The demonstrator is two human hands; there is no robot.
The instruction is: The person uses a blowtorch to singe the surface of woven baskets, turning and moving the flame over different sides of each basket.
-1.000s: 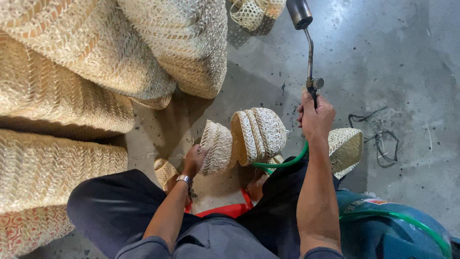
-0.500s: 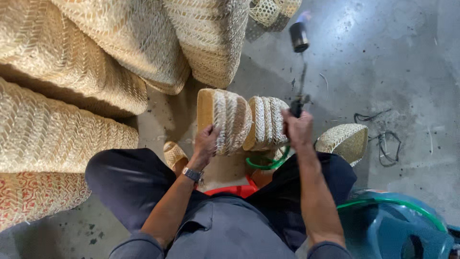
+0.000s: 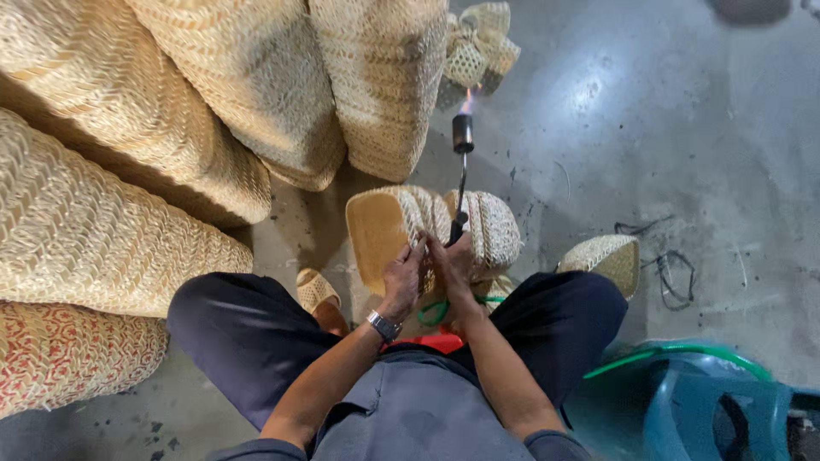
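Woven straw basket (image 3: 389, 230) now sits tipped on the person's lap, its flat base turned to the left, where half a second ago it stood more upright. The left hand (image 3: 403, 275) has its fingers clenched on the basket's rim. The right hand (image 3: 454, 260) grips the gas torch (image 3: 462, 162), now lit, its flame near the stacked baskets (image 3: 256, 85) on the concrete floor (image 3: 683, 154).

No packages, labels, signs or screens

Nothing of that kind shows anywhere, left or right, near or far; the round face of the wristwatch (image 3: 384, 325) on the left wrist may be a small screen, but it is too small to tell.
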